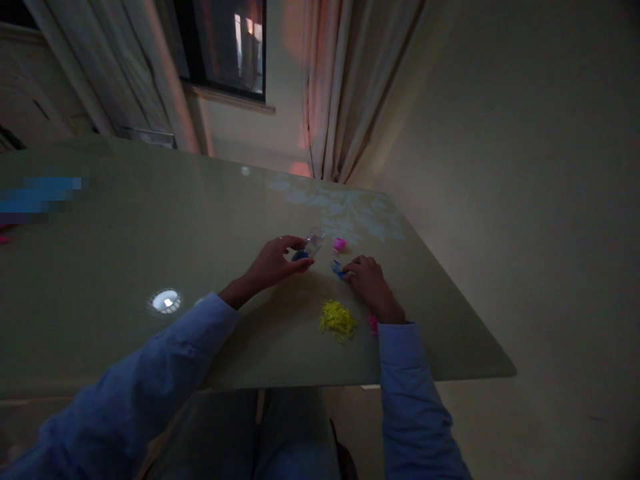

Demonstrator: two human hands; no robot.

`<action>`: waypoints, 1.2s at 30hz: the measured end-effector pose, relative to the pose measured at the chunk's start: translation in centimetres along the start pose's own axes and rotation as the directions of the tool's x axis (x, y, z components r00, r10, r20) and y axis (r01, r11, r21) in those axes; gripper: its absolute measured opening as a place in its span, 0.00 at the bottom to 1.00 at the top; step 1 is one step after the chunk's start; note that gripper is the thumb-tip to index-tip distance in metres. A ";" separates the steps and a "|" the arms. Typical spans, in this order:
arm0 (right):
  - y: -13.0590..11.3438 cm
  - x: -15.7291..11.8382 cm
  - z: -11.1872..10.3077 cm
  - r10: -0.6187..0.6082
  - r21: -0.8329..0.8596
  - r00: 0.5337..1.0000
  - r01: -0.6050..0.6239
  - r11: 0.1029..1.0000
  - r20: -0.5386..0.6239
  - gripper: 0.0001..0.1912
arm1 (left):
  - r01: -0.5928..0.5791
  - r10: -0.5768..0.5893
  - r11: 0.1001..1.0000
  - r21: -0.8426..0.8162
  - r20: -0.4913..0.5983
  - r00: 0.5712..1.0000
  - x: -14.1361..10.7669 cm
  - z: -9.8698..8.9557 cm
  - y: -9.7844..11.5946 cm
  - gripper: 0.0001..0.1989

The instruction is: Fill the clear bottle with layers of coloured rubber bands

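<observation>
Glossy tabletop (125, 240) is dimly lit. Clear packet (315, 241) is pinched in left hand (277, 259); blue pieces (337, 269) beside it are touched by right hand (369, 277), grip unclear. If brushed, nearby yellow pile (337, 321) could be scattered into them.

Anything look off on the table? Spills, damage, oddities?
Yes: the blue patch at the picture's left edge, over the table, is blocky and pixelated, unlike its surroundings; what it is can't be told. The yellow pile sits together; no obvious spill.
</observation>
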State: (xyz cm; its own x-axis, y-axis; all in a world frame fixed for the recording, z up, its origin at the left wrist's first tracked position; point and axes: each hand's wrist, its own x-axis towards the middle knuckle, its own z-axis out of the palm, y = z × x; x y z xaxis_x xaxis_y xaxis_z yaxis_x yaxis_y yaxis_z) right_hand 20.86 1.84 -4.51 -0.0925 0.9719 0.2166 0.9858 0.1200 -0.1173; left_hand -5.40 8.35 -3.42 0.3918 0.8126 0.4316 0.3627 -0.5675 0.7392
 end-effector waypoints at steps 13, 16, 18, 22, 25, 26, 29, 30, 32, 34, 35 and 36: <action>-0.3 0.3 0.2 0.017 -0.041 0.999 -0.016 0.999 0.031 0.06 | -0.071 0.071 0.997 0.042 0.009 0.997 -0.1 0.2 0.0 0.21; -0.1 0.3 0.2 0.026 -0.046 1.000 -0.026 0.999 0.016 0.07 | -0.089 0.089 0.995 0.046 0.012 0.996 -0.1 0.3 -0.1 0.22; 0.1 0.4 0.3 0.034 -0.044 0.999 -0.034 0.998 -0.003 0.08 | -0.099 0.098 0.994 0.052 0.022 0.995 -0.2 0.3 -0.1 0.21; 0.5 0.6 0.4 0.049 -0.024 0.998 -0.050 0.998 -0.048 0.09 | -0.114 0.111 0.989 0.093 0.043 0.993 -0.2 0.4 -0.2 0.20; 0.8 0.7 0.6 0.060 0.003 0.995 -0.060 0.998 -0.077 0.09 | -0.142 0.135 0.980 0.140 0.059 0.989 -0.2 0.6 -0.3 0.19; 0.8 0.7 0.7 0.064 0.013 0.994 -0.063 0.998 -0.086 0.10 | -0.155 0.146 0.975 0.162 0.067 0.987 -0.3 0.6 -0.3 0.19; 0.7 0.8 0.7 0.081 0.048 0.991 -0.076 0.996 -0.108 0.10 | -0.191 0.174 0.954 0.232 0.090 0.981 -0.3 0.7 -0.4 0.18; 0.7 0.8 0.7 0.087 0.060 0.990 -0.080 0.995 -0.114 0.10 | -0.199 0.180 0.947 0.253 0.098 0.979 -0.3 0.7 -0.4 0.18; 0.6 0.8 0.6 0.096 0.085 0.987 -0.085 0.993 -0.127 0.10 | -0.214 0.188 0.933 0.288 0.118 0.975 -0.3 0.7 -0.4 0.18; 0.4 0.9 0.5 0.103 0.105 0.984 -0.088 0.991 -0.143 0.09 | -0.224 0.188 0.921 0.318 0.139 0.972 -0.3 0.7 -0.3 0.18; 0.4 0.9 0.4 0.107 0.118 0.982 -0.090 0.989 -0.153 0.09 | -0.226 0.186 0.916 0.332 0.150 0.971 -0.3 0.7 -0.3 0.18; 0.4 1.0 0.3 0.113 0.140 0.979 -0.089 0.986 -0.167 0.09 | -0.228 0.183 0.910 0.346 0.158 0.970 -0.3 0.7 -0.2 0.18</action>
State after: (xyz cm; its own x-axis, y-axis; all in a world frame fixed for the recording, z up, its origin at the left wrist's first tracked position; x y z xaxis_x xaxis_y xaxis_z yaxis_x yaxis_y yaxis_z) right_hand 21.08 2.89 -4.62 0.0439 0.9315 0.3611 0.9607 0.0598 -0.2710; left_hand -5.04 8.13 -4.10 0.5803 0.6638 0.4719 0.5333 -0.7476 0.3958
